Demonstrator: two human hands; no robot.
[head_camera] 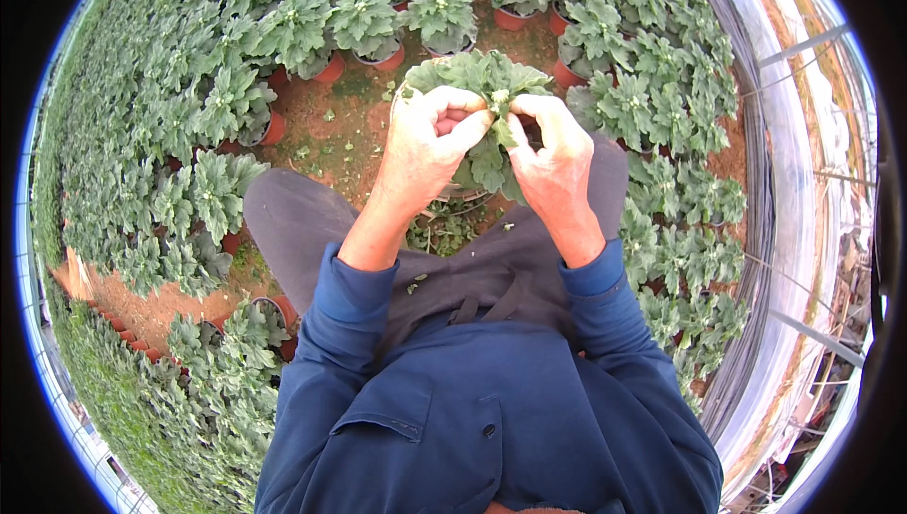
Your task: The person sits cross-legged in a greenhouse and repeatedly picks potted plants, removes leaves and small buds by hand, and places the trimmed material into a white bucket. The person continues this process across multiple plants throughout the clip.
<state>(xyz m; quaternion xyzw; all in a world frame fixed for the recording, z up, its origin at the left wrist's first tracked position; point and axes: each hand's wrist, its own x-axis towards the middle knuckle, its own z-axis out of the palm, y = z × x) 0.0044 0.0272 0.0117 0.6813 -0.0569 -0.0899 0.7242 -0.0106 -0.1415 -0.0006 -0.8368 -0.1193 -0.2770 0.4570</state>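
Observation:
A leafy green plant (487, 169), much like a potted chrysanthemum, stands between my knees. Its pale bud cluster (500, 96) shows at the top, between my two hands. My left hand (443, 131) comes in from the left, thumb and forefinger pinched at the stem just beside the buds. From the other side my right hand (553, 145) pinches a leaf or shoot near the same spot; its fingertips are partly hidden by foliage. Most of the plant's pot is hidden behind the leaves and hands.
Rows of similar plants in red-brown pots (382, 57) surround me on the left, ahead and right. Bare soil (319, 124) with scattered leaf bits lies ahead-left. Picked leaves (446, 230) lie between my legs. Plastic sheeting (776, 230) runs along the right side.

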